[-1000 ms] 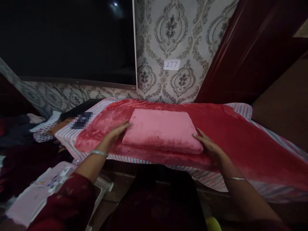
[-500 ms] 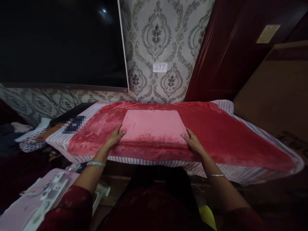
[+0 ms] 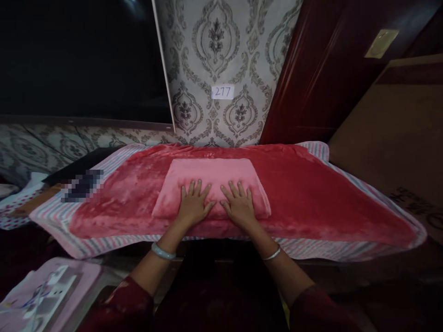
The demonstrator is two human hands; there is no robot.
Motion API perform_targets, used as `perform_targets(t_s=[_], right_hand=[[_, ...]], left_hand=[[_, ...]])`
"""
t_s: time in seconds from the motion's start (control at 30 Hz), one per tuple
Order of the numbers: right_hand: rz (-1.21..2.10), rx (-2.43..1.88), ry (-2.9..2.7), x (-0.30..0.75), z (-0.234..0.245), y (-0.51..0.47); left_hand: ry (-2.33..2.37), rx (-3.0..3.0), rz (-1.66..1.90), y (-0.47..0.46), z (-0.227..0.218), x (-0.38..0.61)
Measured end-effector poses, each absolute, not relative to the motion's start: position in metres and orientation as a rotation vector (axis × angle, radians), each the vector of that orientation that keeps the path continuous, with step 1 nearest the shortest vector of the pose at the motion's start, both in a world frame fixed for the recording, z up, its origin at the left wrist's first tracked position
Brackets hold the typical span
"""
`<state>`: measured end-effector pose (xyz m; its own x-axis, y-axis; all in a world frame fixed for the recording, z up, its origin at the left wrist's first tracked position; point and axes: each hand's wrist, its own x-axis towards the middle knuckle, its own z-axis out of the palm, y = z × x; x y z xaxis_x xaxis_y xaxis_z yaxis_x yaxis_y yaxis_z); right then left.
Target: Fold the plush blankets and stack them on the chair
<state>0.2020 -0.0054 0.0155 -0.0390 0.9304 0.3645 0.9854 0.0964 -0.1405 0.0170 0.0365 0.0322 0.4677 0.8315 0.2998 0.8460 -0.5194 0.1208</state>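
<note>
A folded pink fleece blanket [image 3: 214, 171] lies flat on a red plush cover [image 3: 311, 198] with a striped border. My left hand [image 3: 194, 203] rests palm down on the near left part of the folded blanket, fingers spread. Beside it, my right hand [image 3: 238, 203] lies palm down on the near right part, its fingers spread too. The two thumbs point toward each other with a small gap between them. Neither hand grips anything. The blanket's near edge is partly hidden behind my hands.
A dark television [image 3: 79, 64] hangs at the upper left. A large cardboard box [image 3: 391, 120] stands at the right beside the dark red door frame [image 3: 294, 83]. A blurred-out dark item [image 3: 83, 186] lies on the cover's left end. At lower left is a pink surface [image 3: 86, 272].
Both hands have let go of the blanket's side edges and moved inward onto its top, fingers now spread flat. The view has shifted slightly to the right.
</note>
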Motion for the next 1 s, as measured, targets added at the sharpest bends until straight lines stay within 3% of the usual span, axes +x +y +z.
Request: perform_targets(t_s=[0.2,0.6,1.0], right_hand=[[-0.244,-1.893,-2.012,0.205,-0.004,-0.005],[-0.226,-1.968,-1.945,0.265,-0.006,-0.028],[-0.169,-1.702,-1.784,0.281,-0.037,-0.036]], left_hand=[[-1.524,-2.656,-0.445,0.041,0.011,0.012],[-1.628,-2.596,-0.351,0.049,0.028,-0.038],[-1.799,-2.467,-0.374,0.044,0.012,-0.054]])
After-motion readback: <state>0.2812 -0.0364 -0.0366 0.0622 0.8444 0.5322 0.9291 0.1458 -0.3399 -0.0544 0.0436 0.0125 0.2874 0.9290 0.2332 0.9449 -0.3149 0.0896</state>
